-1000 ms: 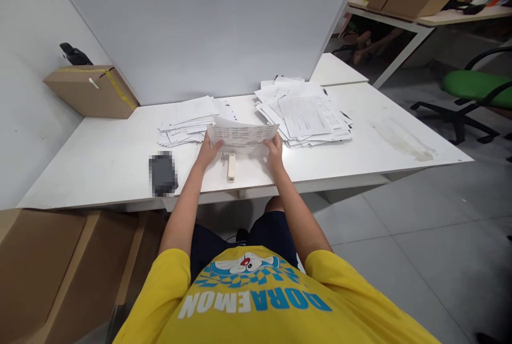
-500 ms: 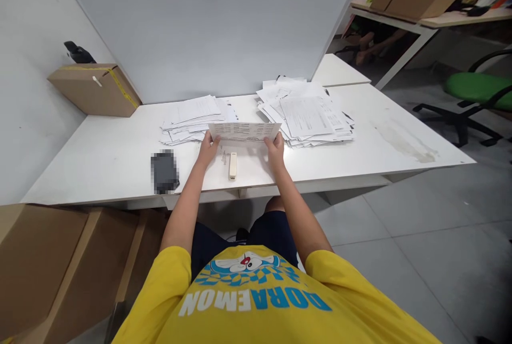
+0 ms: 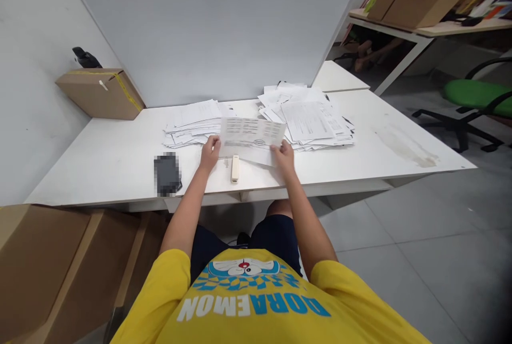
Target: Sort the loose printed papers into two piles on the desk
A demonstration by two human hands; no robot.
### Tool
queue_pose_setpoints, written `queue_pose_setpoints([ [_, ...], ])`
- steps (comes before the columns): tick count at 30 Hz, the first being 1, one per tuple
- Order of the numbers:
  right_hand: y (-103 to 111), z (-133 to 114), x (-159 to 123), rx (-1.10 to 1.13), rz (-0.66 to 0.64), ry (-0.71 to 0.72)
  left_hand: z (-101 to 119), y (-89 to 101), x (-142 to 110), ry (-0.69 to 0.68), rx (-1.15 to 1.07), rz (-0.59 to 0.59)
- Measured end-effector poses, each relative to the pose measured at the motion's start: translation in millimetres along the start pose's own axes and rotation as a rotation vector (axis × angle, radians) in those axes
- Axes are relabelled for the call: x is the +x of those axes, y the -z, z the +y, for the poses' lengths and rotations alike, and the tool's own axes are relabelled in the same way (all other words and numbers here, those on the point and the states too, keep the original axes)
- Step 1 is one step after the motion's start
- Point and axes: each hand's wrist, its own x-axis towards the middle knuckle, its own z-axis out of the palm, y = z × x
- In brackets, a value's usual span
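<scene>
A printed sheet of paper (image 3: 250, 132) with a stamp-like oval mark is held tilted above the desk. My right hand (image 3: 285, 158) pinches its right edge, thumb on the front. At its left edge, my left hand (image 3: 210, 153) is closed, fingers curled against the paper. A cream stapler (image 3: 235, 169) lies on the desk just below the sheet, between my hands. Beside the stapler are some small clear or metallic bits (image 3: 226, 162), too small to name. Behind the sheet are a left paper stack (image 3: 194, 118) and a larger, messier right paper stack (image 3: 308, 120).
A dark pixelated object (image 3: 167, 174) lies on the white desk (image 3: 120, 146) left of my left arm. At the back left, a cardboard box (image 3: 100, 93) leans near the panel. More cardboard (image 3: 48, 258) stands lower left. A green chair (image 3: 472, 93) is at right.
The sheet has turned to show more of its printed face and shifted slightly right. My right hand has moved a little right and down; the left has moved slightly down.
</scene>
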Motion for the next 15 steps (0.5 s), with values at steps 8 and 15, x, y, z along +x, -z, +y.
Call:
queue_pose_setpoints([
  [8,95,-22,-59,0.124,0.175,-0.148,21,-3.6,1,-0.061,0.078,-0.536],
  [15,109,-46,-132,0.007,-0.252,-0.65,25,-9.0,9,-0.064,0.195,-0.781],
])
